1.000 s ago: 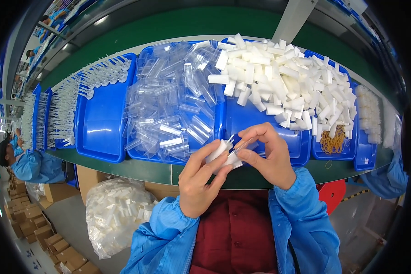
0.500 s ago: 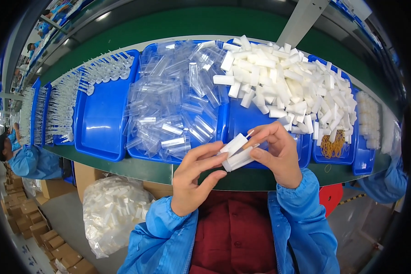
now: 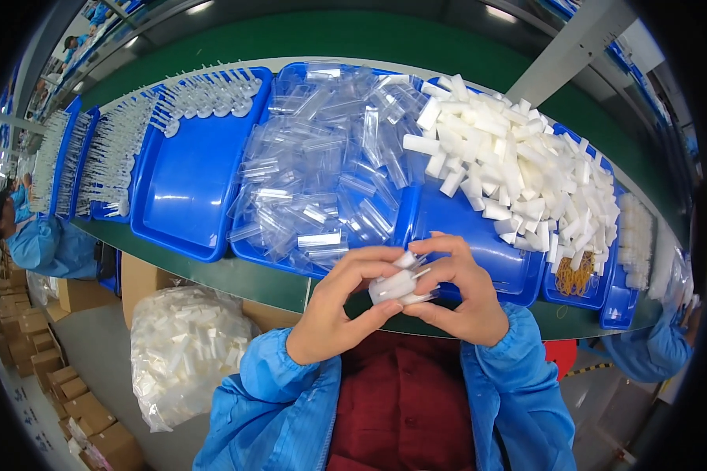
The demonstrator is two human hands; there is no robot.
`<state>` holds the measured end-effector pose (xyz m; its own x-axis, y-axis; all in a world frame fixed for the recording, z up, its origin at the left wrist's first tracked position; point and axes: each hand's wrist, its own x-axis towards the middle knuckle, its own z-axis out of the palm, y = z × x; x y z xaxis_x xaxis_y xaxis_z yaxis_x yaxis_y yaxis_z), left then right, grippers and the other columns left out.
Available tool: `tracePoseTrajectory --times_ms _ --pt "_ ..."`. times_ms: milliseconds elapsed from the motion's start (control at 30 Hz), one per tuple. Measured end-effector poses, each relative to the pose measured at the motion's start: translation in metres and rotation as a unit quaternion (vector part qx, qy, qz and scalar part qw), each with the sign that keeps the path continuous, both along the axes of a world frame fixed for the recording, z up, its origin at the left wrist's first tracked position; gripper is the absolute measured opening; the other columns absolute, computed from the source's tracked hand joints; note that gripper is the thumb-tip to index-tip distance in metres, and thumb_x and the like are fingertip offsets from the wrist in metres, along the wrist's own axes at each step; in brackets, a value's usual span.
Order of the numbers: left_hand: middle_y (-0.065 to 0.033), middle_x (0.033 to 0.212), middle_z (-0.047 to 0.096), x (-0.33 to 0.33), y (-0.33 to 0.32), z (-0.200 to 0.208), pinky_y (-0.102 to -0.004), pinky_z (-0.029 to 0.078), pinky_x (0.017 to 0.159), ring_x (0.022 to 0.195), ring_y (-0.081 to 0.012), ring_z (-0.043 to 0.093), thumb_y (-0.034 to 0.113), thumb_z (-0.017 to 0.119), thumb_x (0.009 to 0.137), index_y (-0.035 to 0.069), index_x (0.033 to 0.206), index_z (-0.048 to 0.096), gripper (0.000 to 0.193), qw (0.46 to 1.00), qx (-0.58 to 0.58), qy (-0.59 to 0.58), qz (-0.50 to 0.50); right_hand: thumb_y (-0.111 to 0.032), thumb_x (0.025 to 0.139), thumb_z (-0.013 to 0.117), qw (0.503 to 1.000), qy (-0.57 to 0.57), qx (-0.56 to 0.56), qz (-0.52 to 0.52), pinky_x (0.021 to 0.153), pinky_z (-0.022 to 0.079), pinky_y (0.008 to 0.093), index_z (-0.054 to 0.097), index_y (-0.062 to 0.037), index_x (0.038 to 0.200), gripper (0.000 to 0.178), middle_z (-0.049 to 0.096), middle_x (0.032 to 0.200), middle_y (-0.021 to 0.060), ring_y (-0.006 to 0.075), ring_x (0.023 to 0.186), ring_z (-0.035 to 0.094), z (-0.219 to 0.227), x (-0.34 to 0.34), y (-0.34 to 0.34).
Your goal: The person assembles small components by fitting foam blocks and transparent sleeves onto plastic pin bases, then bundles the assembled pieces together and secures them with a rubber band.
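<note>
In front of my chest, both hands meet on a white foam piece (image 3: pixel 393 288). My left hand (image 3: pixel 334 306) grips its left side with the thumb below and the fingers above. My right hand (image 3: pixel 470 297) pinches its right end, where a thin pale tip sticks out; the fingers hide most of that. Just beyond is a blue tray heaped with clear plastic sleeves (image 3: pixel 314 161). Right of it, a pile of white foam pieces (image 3: pixel 511 149) fills the far part of another blue tray (image 3: pixel 456 220).
A blue tray (image 3: pixel 184 188) at left has stemmed clear pieces (image 3: pixel 212 94) along its far side. Yellow rubber bands (image 3: pixel 575 276) lie at right. A bag of white pieces (image 3: pixel 184 345) stands below the table. Co-workers' blue sleeves (image 3: pixel 47 247) show at both sides.
The white foam piece was spread in two parts with a thin stick between; now its parts sit closer together. My hands have drawn nearer each other, and the view has shifted slightly.
</note>
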<state>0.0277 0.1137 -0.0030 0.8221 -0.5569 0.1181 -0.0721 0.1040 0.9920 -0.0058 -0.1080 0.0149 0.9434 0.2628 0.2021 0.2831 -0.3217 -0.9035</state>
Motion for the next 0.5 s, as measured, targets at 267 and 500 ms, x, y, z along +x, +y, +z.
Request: tracePoseTrajectory --times_ms 267,500 --pt "-0.0170 0.136 0.048 0.007 0.031 -0.001 -0.0375 0.052 0.102 0.125 -0.0268 0.054 -0.009 0.071 0.085 -0.004 0.116 0.060 0.034 0.973 0.005 -0.067 0.219 -0.010 0.084 0.074 0.983 -0.121 -0.118 -0.074 0.086 0.045 0.0377 0.068 -0.0065 0.109 0.026 0.068 0.100 0.0078 0.0251 0.098 0.059 -0.005 0.058 0.013" --pt "-0.0175 0.138 0.046 0.010 0.034 -0.001 -0.0378 0.052 0.103 0.126 -0.0267 0.054 -0.007 0.070 0.086 -0.004 0.118 0.061 0.033 0.957 -0.026 -0.109 0.270 -0.014 0.075 0.078 0.860 -0.147 -0.486 -0.056 0.077 0.041 0.0369 0.068 -0.0034 0.108 0.036 0.067 0.088 0.0079 0.0253 0.085 0.059 -0.012 0.072 0.051"
